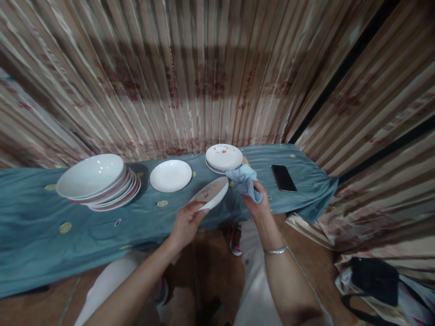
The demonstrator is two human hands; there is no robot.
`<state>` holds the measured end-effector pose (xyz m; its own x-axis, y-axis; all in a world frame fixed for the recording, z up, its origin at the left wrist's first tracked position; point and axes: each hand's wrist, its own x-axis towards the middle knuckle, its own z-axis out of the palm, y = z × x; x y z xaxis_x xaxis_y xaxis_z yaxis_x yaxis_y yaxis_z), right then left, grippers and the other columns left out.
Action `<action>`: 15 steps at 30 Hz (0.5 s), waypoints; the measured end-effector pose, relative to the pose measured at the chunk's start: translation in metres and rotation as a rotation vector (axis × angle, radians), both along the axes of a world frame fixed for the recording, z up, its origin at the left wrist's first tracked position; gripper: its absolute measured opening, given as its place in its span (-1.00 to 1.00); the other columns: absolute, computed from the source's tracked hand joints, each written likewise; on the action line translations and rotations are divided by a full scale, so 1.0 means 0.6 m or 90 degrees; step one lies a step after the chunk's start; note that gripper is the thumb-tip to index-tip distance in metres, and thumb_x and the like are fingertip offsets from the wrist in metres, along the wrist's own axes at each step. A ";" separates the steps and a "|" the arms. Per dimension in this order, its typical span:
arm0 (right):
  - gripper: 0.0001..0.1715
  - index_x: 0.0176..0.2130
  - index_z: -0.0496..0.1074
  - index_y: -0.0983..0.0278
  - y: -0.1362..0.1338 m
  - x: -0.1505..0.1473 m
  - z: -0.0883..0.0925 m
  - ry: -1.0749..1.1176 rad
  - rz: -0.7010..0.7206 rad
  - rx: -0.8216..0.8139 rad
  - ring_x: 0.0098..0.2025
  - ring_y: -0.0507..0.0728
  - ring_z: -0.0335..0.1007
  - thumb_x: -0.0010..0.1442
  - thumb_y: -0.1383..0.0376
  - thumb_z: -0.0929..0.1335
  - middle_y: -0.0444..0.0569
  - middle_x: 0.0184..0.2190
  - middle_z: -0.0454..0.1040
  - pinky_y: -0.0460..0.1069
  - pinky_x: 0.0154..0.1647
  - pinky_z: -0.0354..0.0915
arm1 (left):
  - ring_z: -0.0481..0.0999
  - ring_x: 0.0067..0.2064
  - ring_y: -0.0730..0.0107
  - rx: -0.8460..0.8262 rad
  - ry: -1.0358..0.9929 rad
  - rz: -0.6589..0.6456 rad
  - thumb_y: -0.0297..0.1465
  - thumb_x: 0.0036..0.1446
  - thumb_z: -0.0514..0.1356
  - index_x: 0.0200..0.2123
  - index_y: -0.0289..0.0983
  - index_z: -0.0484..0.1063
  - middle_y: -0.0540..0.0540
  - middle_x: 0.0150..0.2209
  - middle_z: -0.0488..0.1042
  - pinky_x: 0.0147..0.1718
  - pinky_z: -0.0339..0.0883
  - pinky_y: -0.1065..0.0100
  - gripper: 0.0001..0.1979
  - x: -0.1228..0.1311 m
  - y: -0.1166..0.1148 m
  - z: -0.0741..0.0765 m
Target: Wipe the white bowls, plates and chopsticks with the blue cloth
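Observation:
My left hand (pixel 186 224) grips the near rim of a small white plate (pixel 212 192) with a red pattern, held tilted above the table's front edge. Just to the right of that plate, my right hand (pixel 256 203) is closed on a light blue cloth (pixel 245 180). The cloth hangs close beside the plate's right edge. Behind the cloth sits a short stack of small patterned plates (pixel 224 157) on the table. A bracelet circles my right wrist.
A teal cloth-covered table (pixel 41 226) carries a stack of large white bowls (pixel 97 180) at the left, a single white plate (pixel 171 175) in the middle and a black phone (pixel 283 177) at the right. Striped curtains hang behind. A black bag (pixel 374 278) lies on the floor at right.

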<state>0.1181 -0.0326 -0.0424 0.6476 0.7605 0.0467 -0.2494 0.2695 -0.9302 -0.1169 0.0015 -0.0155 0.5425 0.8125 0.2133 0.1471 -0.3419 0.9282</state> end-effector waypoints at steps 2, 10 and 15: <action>-0.74 -0.40 0.44 0.23 -0.003 -0.009 0.005 -0.037 -0.011 -0.023 -0.32 0.14 0.37 0.03 0.09 0.33 -0.06 -0.47 0.46 0.00 -0.33 0.30 | 0.50 -0.32 0.22 -0.109 -0.056 0.027 -0.30 0.01 0.25 -0.48 -0.20 0.58 -0.03 -0.44 0.56 -0.25 0.32 0.31 -0.86 0.001 0.001 0.006; -0.60 0.02 0.45 0.18 -0.027 -0.108 0.064 -0.480 -0.019 0.038 0.13 0.21 0.27 0.27 0.17 0.21 0.01 0.01 0.47 0.15 0.19 0.14 | 0.52 -0.36 0.27 -0.440 -0.314 0.067 -0.34 -0.17 0.39 -0.46 -0.30 0.58 -0.06 -0.48 0.57 -0.29 0.34 0.31 -0.82 0.013 0.006 0.023; -0.49 0.23 0.22 0.21 -0.022 -0.167 0.071 -0.876 0.018 0.023 0.36 0.20 -0.10 0.32 0.25 0.18 0.04 0.26 0.22 0.19 0.28 -0.02 | 0.57 -0.18 0.13 -0.493 -0.405 0.071 -0.36 -0.27 0.42 -0.44 -0.30 0.58 -0.09 -0.44 0.61 -0.13 0.39 0.20 -0.77 0.012 0.018 0.031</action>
<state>0.0180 -0.0461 0.0000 0.0477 0.7578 0.6508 0.8526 0.3085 -0.4218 -0.1096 0.0122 0.0031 0.4237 0.8893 -0.1719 -0.4593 0.3745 0.8055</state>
